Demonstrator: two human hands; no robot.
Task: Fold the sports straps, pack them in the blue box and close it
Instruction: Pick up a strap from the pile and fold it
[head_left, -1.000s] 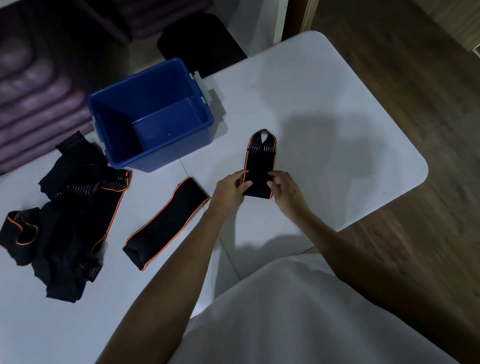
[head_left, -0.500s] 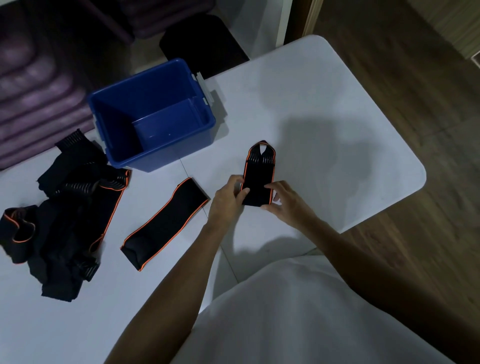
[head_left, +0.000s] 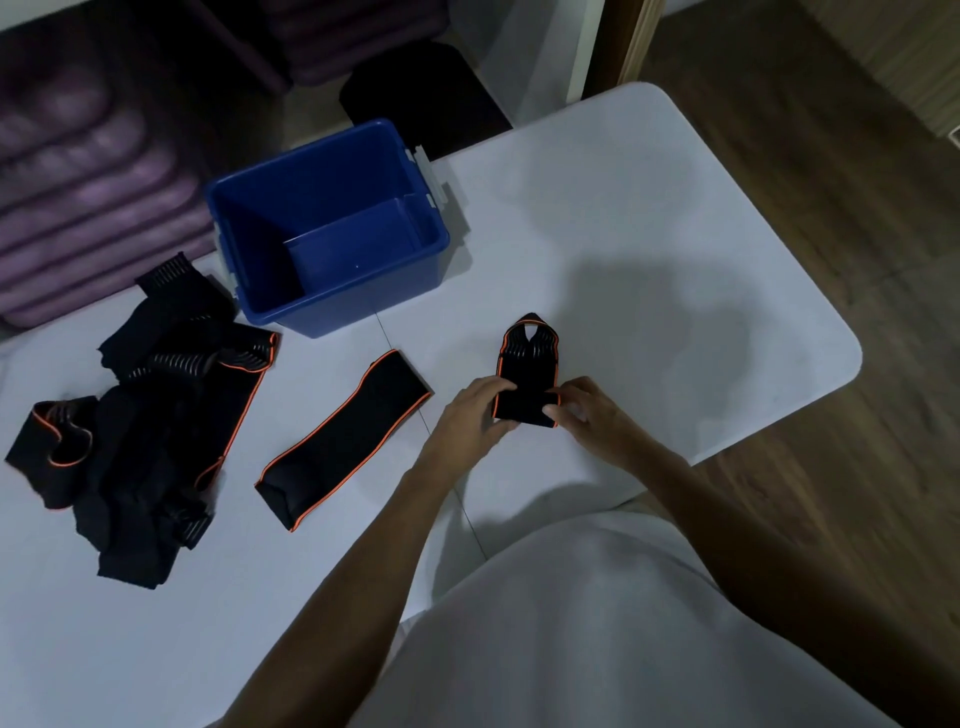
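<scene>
Head view looks down on a white table (head_left: 623, 218), where a person works with both hands on a small black strap (head_left: 527, 371) with orange edging. This strap lies flat on the table, right of the middle, with its near end folded up. The left hand (head_left: 470, 418) grips the near left corner, fingers curled over the edge, and the right hand (head_left: 587, 413) pinches the near right corner between thumb and curled fingers. To the left of the hands, a longer folded strap (head_left: 343, 439) lies at a slant on the table, apart from them. Further left there is an untidy pile of straps (head_left: 140, 426), black with orange borders and some grey ribbed parts. The blue box (head_left: 332, 228) stands at the far side of the table, open, with pale latches on its left and right walls; nothing is seen inside it. No brand name, label or writing can be read on the straps or on the box.
</scene>
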